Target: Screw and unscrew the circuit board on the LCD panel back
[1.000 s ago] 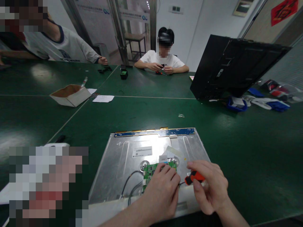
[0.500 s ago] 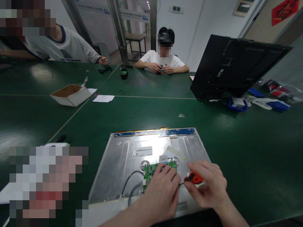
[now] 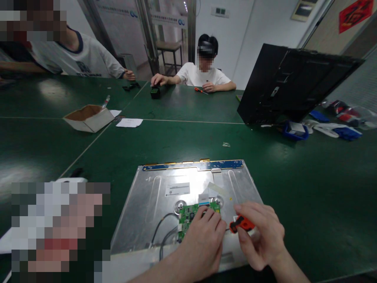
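Observation:
A silver metal display panel lies face down on the green table near me, with a blue strip along its far edge. A small green circuit board sits on its near half, with black cables running off to the left. My left hand rests on the board, fingers curled down over it. My right hand grips a small screwdriver with an orange and black handle. Its tip points left toward my left hand's fingers.
A black monitor back cover leans at the right, with blue gloves beside it. An open cardboard box and paper lie at the left. Two other people sit at the far side. A blurred patch covers the near left.
My right hand has turned the screwdriver handle a little. The person opposite has reached one hand out to a small black and green object.

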The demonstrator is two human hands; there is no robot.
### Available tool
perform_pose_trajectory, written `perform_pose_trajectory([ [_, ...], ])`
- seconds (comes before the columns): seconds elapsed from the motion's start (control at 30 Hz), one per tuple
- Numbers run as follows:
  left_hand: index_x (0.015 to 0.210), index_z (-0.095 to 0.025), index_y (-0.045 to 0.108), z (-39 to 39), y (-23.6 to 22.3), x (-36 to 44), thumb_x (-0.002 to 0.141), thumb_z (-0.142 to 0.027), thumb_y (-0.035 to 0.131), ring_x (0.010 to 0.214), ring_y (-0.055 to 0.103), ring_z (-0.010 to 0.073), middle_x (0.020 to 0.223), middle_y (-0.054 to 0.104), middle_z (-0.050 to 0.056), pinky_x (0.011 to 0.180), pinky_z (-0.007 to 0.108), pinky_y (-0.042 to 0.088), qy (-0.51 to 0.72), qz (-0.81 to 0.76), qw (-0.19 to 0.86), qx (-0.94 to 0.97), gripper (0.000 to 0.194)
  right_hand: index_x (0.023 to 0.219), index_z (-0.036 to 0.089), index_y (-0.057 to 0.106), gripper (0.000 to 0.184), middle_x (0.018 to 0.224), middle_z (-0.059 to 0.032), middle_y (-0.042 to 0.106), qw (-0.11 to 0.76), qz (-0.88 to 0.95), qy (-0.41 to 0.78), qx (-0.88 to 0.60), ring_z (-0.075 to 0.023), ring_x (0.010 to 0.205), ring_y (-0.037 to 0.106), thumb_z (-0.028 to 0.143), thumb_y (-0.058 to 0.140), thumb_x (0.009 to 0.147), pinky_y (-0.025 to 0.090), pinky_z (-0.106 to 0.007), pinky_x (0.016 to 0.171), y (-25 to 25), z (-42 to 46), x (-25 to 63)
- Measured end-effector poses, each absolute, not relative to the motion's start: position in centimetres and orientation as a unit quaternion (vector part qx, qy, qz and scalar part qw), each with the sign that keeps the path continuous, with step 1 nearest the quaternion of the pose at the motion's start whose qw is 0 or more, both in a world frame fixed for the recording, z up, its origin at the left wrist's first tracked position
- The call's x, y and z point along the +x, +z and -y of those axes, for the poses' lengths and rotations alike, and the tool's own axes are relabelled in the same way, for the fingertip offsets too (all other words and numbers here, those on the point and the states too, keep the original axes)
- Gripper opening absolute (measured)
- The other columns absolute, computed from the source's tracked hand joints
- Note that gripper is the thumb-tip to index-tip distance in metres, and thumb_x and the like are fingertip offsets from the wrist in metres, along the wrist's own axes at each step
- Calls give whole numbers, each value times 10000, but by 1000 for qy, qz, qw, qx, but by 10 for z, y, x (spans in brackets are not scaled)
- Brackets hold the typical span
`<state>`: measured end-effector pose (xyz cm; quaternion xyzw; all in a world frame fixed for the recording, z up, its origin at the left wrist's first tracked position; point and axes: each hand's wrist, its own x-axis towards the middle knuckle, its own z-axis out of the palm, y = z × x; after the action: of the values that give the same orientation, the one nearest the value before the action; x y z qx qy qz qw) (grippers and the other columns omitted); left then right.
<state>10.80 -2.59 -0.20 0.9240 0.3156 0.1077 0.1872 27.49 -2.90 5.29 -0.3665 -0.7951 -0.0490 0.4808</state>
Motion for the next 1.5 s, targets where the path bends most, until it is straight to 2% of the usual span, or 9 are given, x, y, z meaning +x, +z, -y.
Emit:
perform_pose_trajectory([
  [0.23,981,-174,560,24,-1,106,830,-189,496,935,479,277,978,571,89,908,477,389,110,-323,226,912,164,1033,147,552,165,561,15,575,467,803,-63,-364,-149,482,579,212,496,892,435,-265,444,51,26,275],
  [0.37,978,-170,555,23,-1,107,837,-181,482,931,477,275,977,567,90,898,476,394,114,-321,229,912,160,1104,136,534,278,692,-39,649,468,805,-27,-363,-166,593,643,240,338,936,488,-281,507,55,29,277],
  [0.47,970,-169,554,24,-1,107,832,-181,481,931,481,275,977,569,93,900,479,394,124,-322,229,910,157,1125,146,530,301,779,-59,683,465,803,-4,-372,-185,675,678,210,334,906,523,-298,554,57,30,277],
  [0.67,958,-172,562,23,-2,106,818,-182,496,924,489,272,964,571,91,903,475,397,129,-321,225,911,155,1097,145,541,256,674,-20,652,484,795,-47,-363,-158,559,633,155,487,847,483,-266,478,52,27,275],
  [0.8,961,-177,564,23,-1,106,805,-189,512,920,495,274,961,574,90,895,478,404,128,-318,225,912,165,1035,159,558,179,614,3,622,473,801,-55,-363,-144,508,601,214,544,865,473,-260,466,51,26,275],
  [1.0,990,-171,561,23,-3,106,815,-183,499,935,490,277,980,575,95,905,480,395,134,-317,234,909,186,1101,138,559,290,827,-74,711,465,803,-30,-372,-193,729,698,227,382,890,547,-294,584,56,29,276],
  [1.2,967,-172,566,23,1,106,812,-175,492,922,486,275,969,571,94,889,478,400,117,-320,235,910,172,1067,144,560,254,664,-19,659,477,796,-59,-368,-153,550,632,142,490,823,488,-257,481,53,28,274],
  [1.33,964,-178,566,22,2,106,796,-174,499,925,488,273,964,573,91,890,476,400,115,-321,238,909,181,1024,165,569,199,561,26,589,463,804,-70,-367,-137,460,565,188,581,827,448,-251,439,50,26,275],
  [1.5,989,-179,564,22,2,106,790,-184,516,942,490,278,986,580,94,913,481,392,121,-319,237,909,204,1075,129,561,248,679,-44,658,473,809,-42,-345,-169,572,638,243,441,891,491,-274,486,55,26,275],
])
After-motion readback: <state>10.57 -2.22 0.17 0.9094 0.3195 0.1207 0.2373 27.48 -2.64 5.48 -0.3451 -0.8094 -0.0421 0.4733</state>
